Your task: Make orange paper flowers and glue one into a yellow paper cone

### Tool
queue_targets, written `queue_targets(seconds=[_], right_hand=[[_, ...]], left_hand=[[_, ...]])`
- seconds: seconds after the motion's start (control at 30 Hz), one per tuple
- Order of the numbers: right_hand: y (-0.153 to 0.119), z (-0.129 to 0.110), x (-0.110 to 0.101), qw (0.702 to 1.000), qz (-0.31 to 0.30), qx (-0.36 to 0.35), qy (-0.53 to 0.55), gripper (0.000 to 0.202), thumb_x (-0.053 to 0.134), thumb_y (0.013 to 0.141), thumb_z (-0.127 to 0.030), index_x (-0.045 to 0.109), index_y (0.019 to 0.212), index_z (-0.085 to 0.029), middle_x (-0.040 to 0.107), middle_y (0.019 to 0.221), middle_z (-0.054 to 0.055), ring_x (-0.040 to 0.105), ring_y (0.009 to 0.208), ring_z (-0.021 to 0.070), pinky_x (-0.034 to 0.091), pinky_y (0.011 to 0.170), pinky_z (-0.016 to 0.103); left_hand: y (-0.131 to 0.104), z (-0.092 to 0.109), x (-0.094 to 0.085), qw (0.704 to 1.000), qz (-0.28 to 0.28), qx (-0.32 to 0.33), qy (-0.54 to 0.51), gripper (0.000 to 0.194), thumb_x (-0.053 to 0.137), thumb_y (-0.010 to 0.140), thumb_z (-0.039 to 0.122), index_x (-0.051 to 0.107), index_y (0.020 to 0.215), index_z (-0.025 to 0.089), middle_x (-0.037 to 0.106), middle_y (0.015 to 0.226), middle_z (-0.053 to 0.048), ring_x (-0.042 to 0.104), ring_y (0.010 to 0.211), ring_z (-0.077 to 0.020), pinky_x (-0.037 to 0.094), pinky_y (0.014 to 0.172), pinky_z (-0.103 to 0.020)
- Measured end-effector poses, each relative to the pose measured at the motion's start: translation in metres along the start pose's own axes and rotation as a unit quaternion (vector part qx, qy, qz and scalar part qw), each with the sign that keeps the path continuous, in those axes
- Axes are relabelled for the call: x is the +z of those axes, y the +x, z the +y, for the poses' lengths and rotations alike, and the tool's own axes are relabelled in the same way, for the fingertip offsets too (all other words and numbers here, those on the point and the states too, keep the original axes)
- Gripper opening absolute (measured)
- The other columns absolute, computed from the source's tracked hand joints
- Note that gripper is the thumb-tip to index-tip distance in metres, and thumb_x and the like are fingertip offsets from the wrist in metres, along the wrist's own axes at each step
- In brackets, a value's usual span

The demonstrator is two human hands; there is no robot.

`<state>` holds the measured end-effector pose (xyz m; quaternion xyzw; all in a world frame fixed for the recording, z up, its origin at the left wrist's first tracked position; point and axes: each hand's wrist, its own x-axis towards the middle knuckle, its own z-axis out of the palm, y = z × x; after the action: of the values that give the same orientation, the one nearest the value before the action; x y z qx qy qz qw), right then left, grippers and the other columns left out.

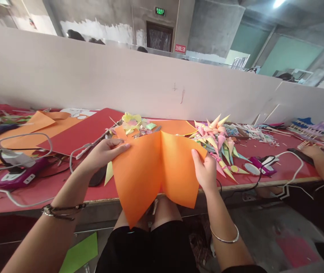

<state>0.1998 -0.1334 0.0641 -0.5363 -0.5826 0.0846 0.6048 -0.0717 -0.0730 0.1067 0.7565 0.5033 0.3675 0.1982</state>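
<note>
An orange sheet of paper (pixel 142 170), creased down its middle, hangs over the front edge of the red table and my lap. My left hand (pixel 112 149) pinches its upper left corner, thumb on the near face. At the upper right corner my right hand (pixel 206 168) grips it with the thumb in front; the other fingers are mostly hidden. Behind the sheet lie more orange paper (pixel 176 126) and crumpled yellow and pink scraps (pixel 132 121). A pile of pastel paper cones (pixel 214 132) is just beyond my right hand.
Purple power strips (pixel 22 178) (pixel 263 167) with white cables lie on the red table (pixel 150 189) at both sides. A large red sheet (pixel 85 131) is at the left. Another person's hand (pixel 310 149) rests at the far right. A pale partition (pixel 122 79) stands behind.
</note>
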Motion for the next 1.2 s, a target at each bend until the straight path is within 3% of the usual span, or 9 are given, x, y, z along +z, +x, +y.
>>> queue_targets(seconds=[0.1,0.17,0.23,0.33,0.4,0.47,0.53,0.73,1.2], right_hand=[[0.003,0.0,0.0,0.999,-0.016,-0.029,-0.002,0.024,0.046,0.083,-0.032,0.061,0.095,-0.018,0.067,0.095,0.008,0.062,0.09,0.0216,0.048,0.079,0.034],[0.003,-0.003,0.003,0.999,-0.033,-0.039,0.002,0.023,0.046,0.083,-0.032,0.062,0.093,-0.018,0.067,0.094,0.008,0.062,0.088,0.0211,0.048,0.077,0.033],[0.004,-0.005,0.008,0.998,-0.048,-0.04,0.013,0.023,0.046,0.083,-0.032,0.062,0.091,-0.019,0.068,0.09,0.007,0.063,0.084,0.0204,0.049,0.075,0.033],[0.005,-0.007,0.014,0.997,-0.057,-0.039,0.026,0.023,0.046,0.082,-0.033,0.062,0.089,-0.019,0.068,0.089,0.006,0.063,0.083,0.0204,0.049,0.075,0.034],[0.006,-0.006,0.017,0.997,-0.053,-0.038,0.032,0.023,0.046,0.082,-0.034,0.062,0.089,-0.019,0.067,0.09,0.006,0.062,0.086,0.0207,0.048,0.078,0.034],[0.007,-0.002,0.018,0.998,-0.037,-0.024,0.045,0.023,0.046,0.082,-0.034,0.062,0.09,-0.019,0.067,0.092,0.007,0.061,0.089,0.0209,0.047,0.08,0.034],[0.007,0.003,0.019,0.997,-0.025,0.008,0.067,0.026,0.045,0.083,-0.037,0.061,0.09,-0.018,0.067,0.091,0.007,0.061,0.087,0.0207,0.048,0.078,0.033],[0.005,0.018,0.025,0.988,0.013,0.118,0.101,0.036,0.04,0.083,-0.045,0.06,0.075,-0.017,0.066,0.073,0.005,0.061,0.071,0.0196,0.049,0.063,0.029],[0.003,0.032,0.032,0.984,0.013,0.14,0.106,0.035,0.043,0.08,-0.049,0.058,0.075,-0.017,0.063,0.069,0.005,0.059,0.071,0.0201,0.048,0.065,0.031]], left_hand=[[0.004,-0.009,0.0,0.987,0.01,-0.035,0.159,0.029,0.047,0.075,0.043,0.061,0.075,0.018,0.064,0.079,-0.008,0.058,0.069,-0.0215,0.043,0.06,-0.032],[0.005,0.001,0.008,0.965,0.079,0.015,0.25,0.033,0.043,0.078,0.038,0.058,0.099,0.018,0.06,0.108,-0.011,0.055,0.095,-0.0281,0.041,0.08,-0.041],[0.008,0.019,0.021,0.956,0.095,0.083,0.265,0.036,0.034,0.084,0.034,0.053,0.11,0.018,0.056,0.117,-0.01,0.049,0.108,-0.0272,0.033,0.093,-0.043],[0.018,0.045,0.042,0.964,0.09,0.121,0.221,0.036,0.028,0.087,0.034,0.053,0.107,0.018,0.06,0.107,-0.008,0.051,0.103,-0.0225,0.031,0.093,-0.038],[0.027,0.053,0.054,0.975,0.079,0.087,0.189,0.034,0.028,0.086,0.036,0.056,0.092,0.017,0.063,0.083,-0.005,0.056,0.083,-0.0197,0.038,0.079,-0.031],[0.035,0.053,0.061,0.984,0.074,0.042,0.159,0.034,0.029,0.085,0.038,0.052,0.072,0.017,0.05,0.057,0.0,0.049,0.058,-0.0147,0.036,0.059,-0.025],[0.04,0.05,0.065,0.989,0.085,0.026,0.114,0.033,0.032,0.084,0.038,0.043,0.059,0.018,0.033,0.049,0.004,0.036,0.047,-0.0105,0.027,0.049,-0.022],[0.043,0.047,0.065,0.994,0.108,0.024,-0.011,0.036,0.039,0.079,0.04,0.029,0.052,0.018,0.018,0.051,0.004,0.021,0.048,-0.0079,0.017,0.046,-0.023],[0.05,0.049,0.063,0.99,0.124,0.054,-0.031,0.034,0.048,0.075,0.033,0.034,0.048,0.017,0.034,0.051,0.003,0.033,0.052,-0.0085,0.029,0.052,-0.021]])
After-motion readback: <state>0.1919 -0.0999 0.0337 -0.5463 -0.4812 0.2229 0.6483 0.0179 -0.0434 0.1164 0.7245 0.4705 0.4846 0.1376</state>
